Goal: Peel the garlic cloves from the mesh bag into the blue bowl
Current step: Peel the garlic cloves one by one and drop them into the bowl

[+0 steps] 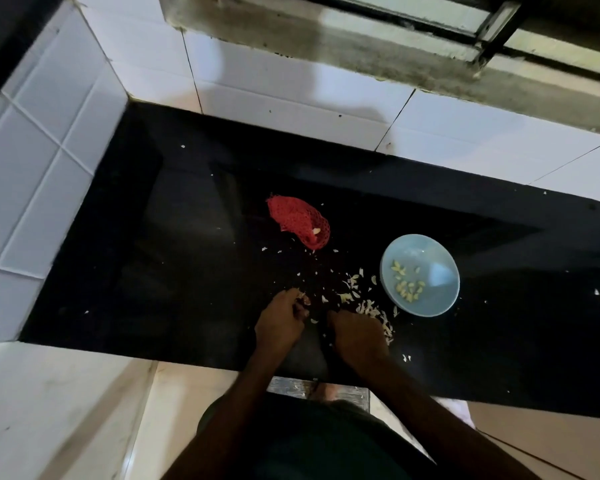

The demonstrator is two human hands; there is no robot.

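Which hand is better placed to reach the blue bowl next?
Right. The right hand lies nearer the blue bowl, which sits off to its right; the left hand, pinching a garlic clove, would have to cross over it.

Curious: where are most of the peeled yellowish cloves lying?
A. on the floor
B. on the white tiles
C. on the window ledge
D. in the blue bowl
D: the cloves lie clustered inside the bowl, which sits on the black counter. Only loose skins are scattered around it.
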